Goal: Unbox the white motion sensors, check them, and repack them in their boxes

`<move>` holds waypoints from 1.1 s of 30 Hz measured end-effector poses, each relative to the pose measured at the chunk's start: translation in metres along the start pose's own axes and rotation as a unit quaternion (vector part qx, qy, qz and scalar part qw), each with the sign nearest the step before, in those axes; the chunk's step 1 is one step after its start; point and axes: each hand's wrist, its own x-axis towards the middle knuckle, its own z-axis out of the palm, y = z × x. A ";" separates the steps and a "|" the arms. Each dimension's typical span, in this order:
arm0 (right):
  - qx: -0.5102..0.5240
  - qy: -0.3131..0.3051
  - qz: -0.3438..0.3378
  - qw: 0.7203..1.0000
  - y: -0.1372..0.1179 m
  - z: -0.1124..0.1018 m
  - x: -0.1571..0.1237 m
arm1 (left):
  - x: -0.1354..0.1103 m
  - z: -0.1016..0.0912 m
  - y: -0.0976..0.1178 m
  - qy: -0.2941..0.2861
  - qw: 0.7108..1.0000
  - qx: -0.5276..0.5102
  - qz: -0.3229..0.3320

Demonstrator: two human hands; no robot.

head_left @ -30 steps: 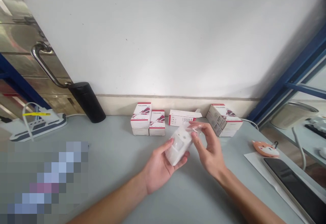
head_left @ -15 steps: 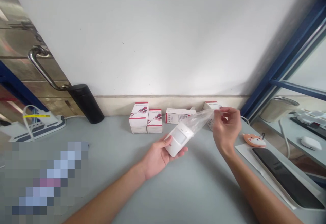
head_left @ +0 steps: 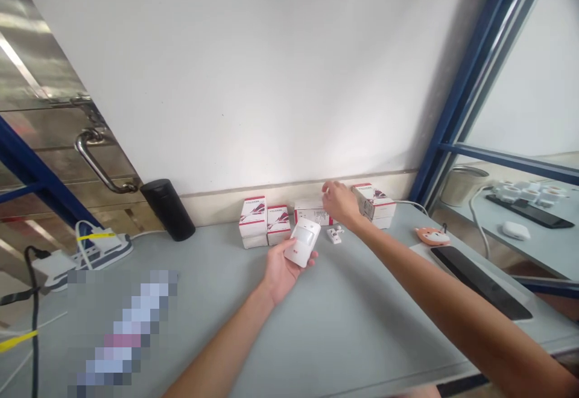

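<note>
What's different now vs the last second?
The right hand, which was pulling the clear bag off to the right, has moved left to the lying box; I can't tell what it holds. The white device no longer shows a bag over it. Small white parts now show, possibly hidden earlier. Unchanged: left hand gripping the device; left boxes in place.

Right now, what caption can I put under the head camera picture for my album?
Left hand holds a white device over the grey table; right hand is near a white box.
</note>
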 end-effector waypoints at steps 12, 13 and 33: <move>-0.013 -0.070 -0.070 0.995 0.001 -0.008 0.006 | -0.001 0.004 0.002 -0.001 0.999 -0.048 -0.008; 0.021 -0.044 -0.062 0.997 0.001 -0.012 0.001 | -0.002 0.003 0.002 -0.013 0.998 -0.065 -0.006; 0.578 -0.033 0.211 0.788 -0.009 -0.006 -0.096 | -0.006 0.011 -0.028 -0.100 0.988 0.115 0.008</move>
